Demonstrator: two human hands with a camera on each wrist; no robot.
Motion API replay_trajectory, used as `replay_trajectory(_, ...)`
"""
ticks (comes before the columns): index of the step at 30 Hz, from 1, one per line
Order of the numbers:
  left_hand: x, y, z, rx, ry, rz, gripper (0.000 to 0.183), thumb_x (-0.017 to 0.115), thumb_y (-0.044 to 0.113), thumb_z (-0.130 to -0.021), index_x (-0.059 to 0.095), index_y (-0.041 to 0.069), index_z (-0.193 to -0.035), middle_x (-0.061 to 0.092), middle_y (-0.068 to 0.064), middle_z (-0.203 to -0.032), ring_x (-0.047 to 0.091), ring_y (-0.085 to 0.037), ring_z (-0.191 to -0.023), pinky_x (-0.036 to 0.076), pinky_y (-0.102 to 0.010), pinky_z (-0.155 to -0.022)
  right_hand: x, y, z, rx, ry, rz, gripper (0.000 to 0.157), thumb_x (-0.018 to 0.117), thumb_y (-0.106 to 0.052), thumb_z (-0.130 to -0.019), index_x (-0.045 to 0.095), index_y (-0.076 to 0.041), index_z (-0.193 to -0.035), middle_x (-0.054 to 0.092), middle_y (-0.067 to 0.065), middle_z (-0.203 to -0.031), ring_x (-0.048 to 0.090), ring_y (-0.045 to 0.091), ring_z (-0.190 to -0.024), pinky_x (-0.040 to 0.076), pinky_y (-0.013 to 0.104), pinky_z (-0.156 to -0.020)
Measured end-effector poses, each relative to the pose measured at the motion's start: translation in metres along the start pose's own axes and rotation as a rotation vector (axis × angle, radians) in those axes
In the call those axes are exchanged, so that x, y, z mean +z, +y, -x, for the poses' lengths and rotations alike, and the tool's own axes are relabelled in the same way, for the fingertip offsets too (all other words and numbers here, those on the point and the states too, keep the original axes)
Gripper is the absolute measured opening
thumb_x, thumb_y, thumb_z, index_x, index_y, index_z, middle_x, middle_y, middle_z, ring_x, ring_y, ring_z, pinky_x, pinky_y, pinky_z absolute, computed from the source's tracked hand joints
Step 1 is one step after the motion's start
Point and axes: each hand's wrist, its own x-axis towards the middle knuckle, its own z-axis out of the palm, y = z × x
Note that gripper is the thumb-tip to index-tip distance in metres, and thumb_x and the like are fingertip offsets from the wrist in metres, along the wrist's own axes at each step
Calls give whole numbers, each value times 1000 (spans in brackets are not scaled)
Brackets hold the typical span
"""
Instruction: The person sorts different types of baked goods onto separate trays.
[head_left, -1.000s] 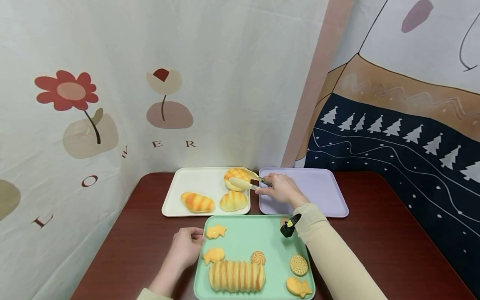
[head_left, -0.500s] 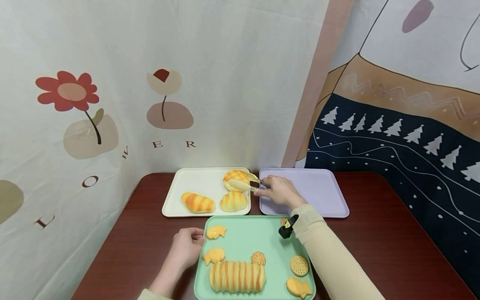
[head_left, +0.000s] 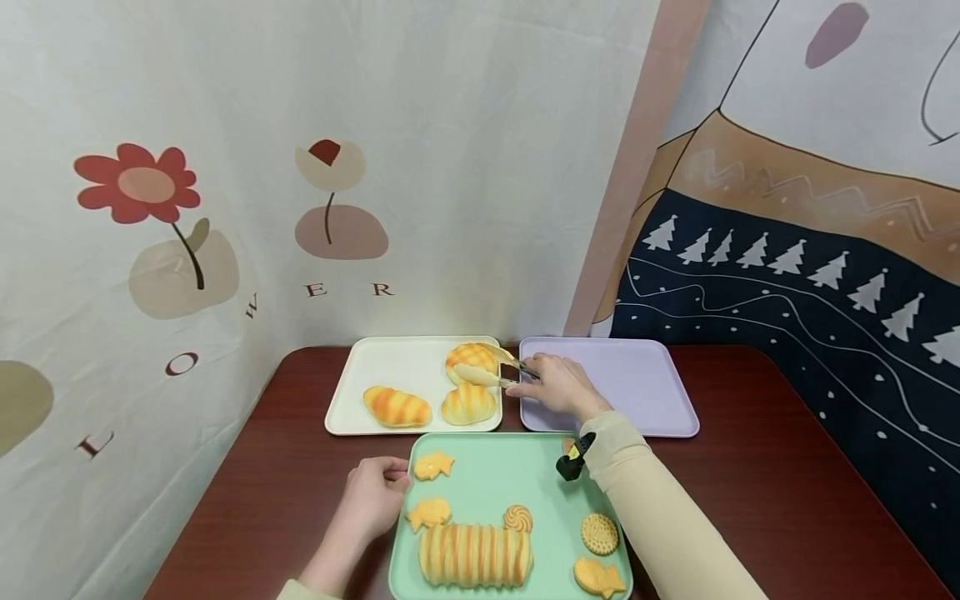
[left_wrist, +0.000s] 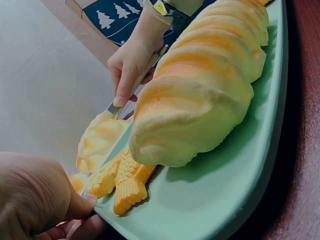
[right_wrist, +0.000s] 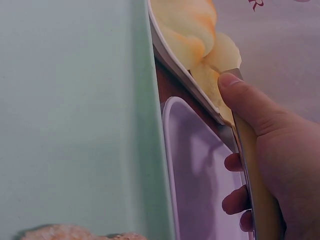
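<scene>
My right hand (head_left: 558, 383) grips a pair of metal tongs (right_wrist: 246, 170) with cream-coloured tips. The tips lie about the round, crosshatched bun (head_left: 461, 357) at the right end of the white tray (head_left: 390, 358); how firmly they hold it cannot be made out. A ridged roll (head_left: 467, 407) sits just in front of that bun. At the upper left side of the green tray (head_left: 510, 467), my left hand (head_left: 373, 493) pinches the rim, its thumb on top in the left wrist view. Fish-shaped cookies (head_left: 432, 465) lie beside these fingers.
A long ridged loaf (head_left: 476, 557) lies on the green tray with a swirl cookie (head_left: 517, 517), a round cracker (head_left: 599, 533) and another fish cookie (head_left: 597, 577). A striped bread (head_left: 396, 407) is on the white tray. The purple tray (head_left: 637, 383) stands at the right.
The right hand and its tongs have shifted slightly left and down over the round bun. The left hand keeps its place on the tray's rim.
</scene>
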Motion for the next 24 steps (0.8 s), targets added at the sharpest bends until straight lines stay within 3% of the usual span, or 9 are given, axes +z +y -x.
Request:
replay_trajectory(5, 0, 0, 0, 4, 3, 1, 15, 71, 1, -95, 78, -3, -108, 72, 0, -87, 68, -17, -85, 58, -39, -76, 1, 0, 1, 21, -4, 12, 59, 75, -64, -91, 74, -14, -123, 68, 2, -108, 59, 19, -79, 52, 42, -74)
replay_trajectory(10, 0, 0, 1, 3, 2, 0, 15, 71, 1, -95, 77, -3, -108, 72, 0, -87, 68, -17, -84, 58, -39, -76, 0, 0, 2, 34, 0, 26, 71, 74, -67, -90, 71, -11, -133, 69, 4, -116, 65, 22, -88, 56, 46, -83)
replay_trajectory(24, -1, 1, 2, -4, 2, 1, 15, 71, 2, -95, 77, -2, -108, 72, 0, -88, 68, -17, -85, 58, -39, -77, -4, -5, 3, 38, 31, 13, 72, 75, -65, -90, 68, -12, -137, 67, 8, -128, 68, 30, -103, 55, 50, -93)
